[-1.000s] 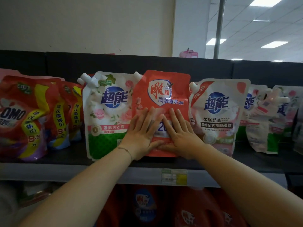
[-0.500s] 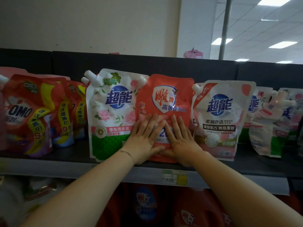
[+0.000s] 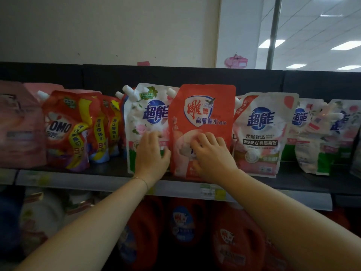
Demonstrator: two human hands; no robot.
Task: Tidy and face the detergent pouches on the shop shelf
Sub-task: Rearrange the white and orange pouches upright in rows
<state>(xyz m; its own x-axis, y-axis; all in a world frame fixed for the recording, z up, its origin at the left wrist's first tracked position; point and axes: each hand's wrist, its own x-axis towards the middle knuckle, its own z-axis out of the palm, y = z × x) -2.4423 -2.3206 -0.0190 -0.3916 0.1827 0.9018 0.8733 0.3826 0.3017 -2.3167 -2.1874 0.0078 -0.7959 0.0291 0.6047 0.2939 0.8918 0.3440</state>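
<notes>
An orange-red detergent pouch [image 3: 203,106] stands upright, front facing out, at the middle of the dark shelf [image 3: 304,182]. It overlaps a white and green pouch [image 3: 144,114] on its left. My right hand [image 3: 212,155] rests on the lower front of the orange-red pouch with bent fingers. My left hand [image 3: 151,155] lies on the lower right of the white and green pouch, its thumb at the orange-red pouch's left edge. A white and pink pouch [image 3: 261,133] stands just to the right. Both hands hide the pouches' lower labels.
Red OMO pouches [image 3: 68,130] and a pink pack [image 3: 17,124] fill the shelf's left. More white pouches [image 3: 312,133] lean at the right. A price tag [image 3: 213,190] sits on the shelf lip. Orange bottles [image 3: 183,222] stand on the shelf below.
My left hand slid left off the orange-red pouch onto the white and green one. My right hand's fingers went from flat to bent. The view came closer.
</notes>
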